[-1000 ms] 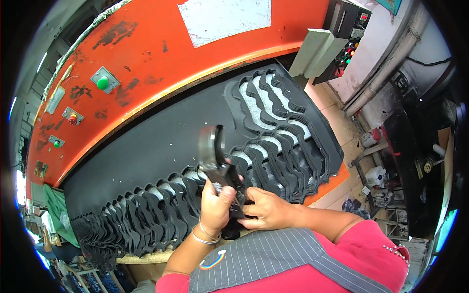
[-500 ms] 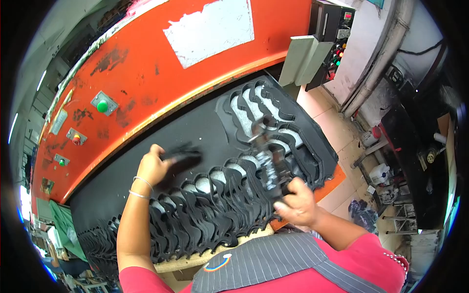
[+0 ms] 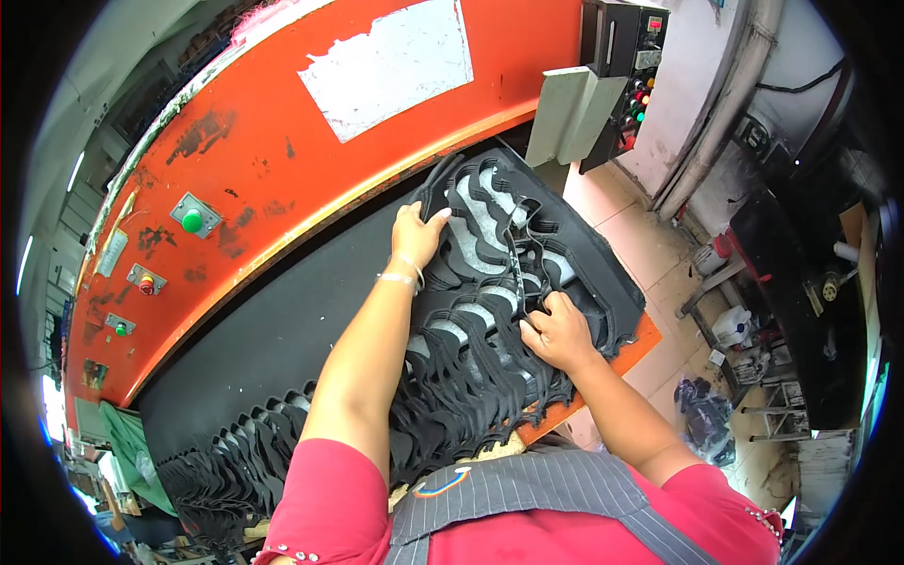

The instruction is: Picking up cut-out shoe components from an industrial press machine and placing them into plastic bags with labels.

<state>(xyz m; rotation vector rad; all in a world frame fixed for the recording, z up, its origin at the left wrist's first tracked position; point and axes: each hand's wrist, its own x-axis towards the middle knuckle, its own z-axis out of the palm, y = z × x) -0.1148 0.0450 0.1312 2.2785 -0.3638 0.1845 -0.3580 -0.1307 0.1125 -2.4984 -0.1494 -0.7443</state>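
Black sheet material (image 3: 282, 344) covers the machine bed, with rows of wavy cut-outs showing pale grey beneath. My left hand (image 3: 417, 235) reaches across to the far cut-outs, its fingers closed on a dark strip of the black sheet at their left edge. My right hand (image 3: 560, 331) is closed round the near end of a thin-walled metal cutting die (image 3: 520, 250) with a long, wavy outline. The die stands over the cut-outs at the right. Its lower edge and exact contact with the sheet are hard to make out.
An orange machine beam (image 3: 254, 169) with a green push button (image 3: 192, 221) runs along the far side. A control box (image 3: 640, 85) and grey bent plate (image 3: 576, 118) stand beyond the right corner. Wavy scraps (image 3: 273, 438) crowd the near edge. A dark bag (image 3: 704, 414) lies on the floor.
My left hand has swung right and away from me to the far cut-outs; the dark pieces it carried no longer show apart. My right hand has moved slightly farther away with the cutting die.
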